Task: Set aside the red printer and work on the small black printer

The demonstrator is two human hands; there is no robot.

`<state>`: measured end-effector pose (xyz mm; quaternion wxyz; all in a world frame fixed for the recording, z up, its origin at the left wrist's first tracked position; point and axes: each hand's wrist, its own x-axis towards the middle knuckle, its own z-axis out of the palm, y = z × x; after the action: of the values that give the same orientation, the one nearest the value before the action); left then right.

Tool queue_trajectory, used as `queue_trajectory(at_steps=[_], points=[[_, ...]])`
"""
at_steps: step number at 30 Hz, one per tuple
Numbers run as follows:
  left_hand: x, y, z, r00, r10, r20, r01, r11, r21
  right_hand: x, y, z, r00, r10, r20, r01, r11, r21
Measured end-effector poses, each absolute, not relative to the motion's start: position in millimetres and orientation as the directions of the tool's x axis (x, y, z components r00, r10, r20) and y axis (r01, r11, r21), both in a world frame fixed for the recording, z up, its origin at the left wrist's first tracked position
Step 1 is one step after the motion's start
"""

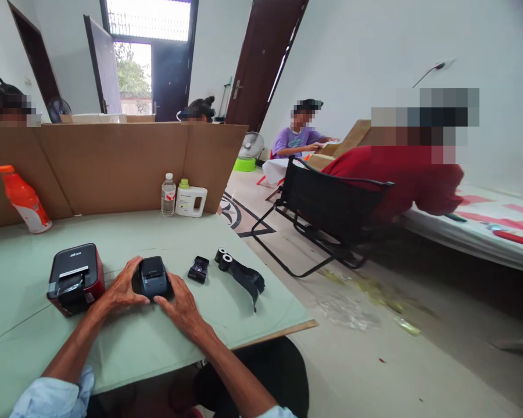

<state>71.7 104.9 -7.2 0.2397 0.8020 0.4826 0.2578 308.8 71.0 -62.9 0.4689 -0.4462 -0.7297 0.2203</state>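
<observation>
A small dark portable printer (153,277) rests on the pale green tabletop, held between both hands. My left hand (125,283) curves round its left side, with the thumb along the front edge. From the other side, my right hand (181,303) grips the right flank, its thumb at the front near the other thumb. Left of my left hand stands a larger black and red label printer (75,278). To the right lie a small black part (199,269) and a black ribbon on white-cored rolls (244,273), its loose end trailing toward me.
A cardboard partition (113,168) lines the table's far side. Before it stand an orange bottle (25,200), a clear water bottle (168,196) and a white jug (191,200). At right, a person in red (375,174) sits in a black folding chair (331,203). Plastic scraps litter the floor.
</observation>
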Motion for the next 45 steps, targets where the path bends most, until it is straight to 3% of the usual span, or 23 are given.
queue_trajectory(at_steps=[14,31,37,42,45], points=[[73,95,6,0.411,0.897,0.164,0.609,-0.404,0.683,315,65,-44,-0.186,0.873,0.450,0.366,0.487,-0.793],[67,85,-5,0.327,0.913,0.244,0.567,-0.396,0.722,311,61,-48,-0.167,0.848,0.503,0.394,0.525,-0.755],[70,82,-9,0.266,0.923,0.277,0.586,-0.383,0.714,310,64,-44,-0.157,0.846,0.509,0.403,0.526,-0.749],[65,86,-13,0.046,0.940,0.338,0.688,-0.275,0.671,312,64,-42,-0.171,0.838,0.519,0.426,0.537,-0.728],[64,89,-20,0.012,0.941,0.339,0.715,-0.245,0.655,312,65,-38,-0.174,0.835,0.521,0.433,0.541,-0.721]])
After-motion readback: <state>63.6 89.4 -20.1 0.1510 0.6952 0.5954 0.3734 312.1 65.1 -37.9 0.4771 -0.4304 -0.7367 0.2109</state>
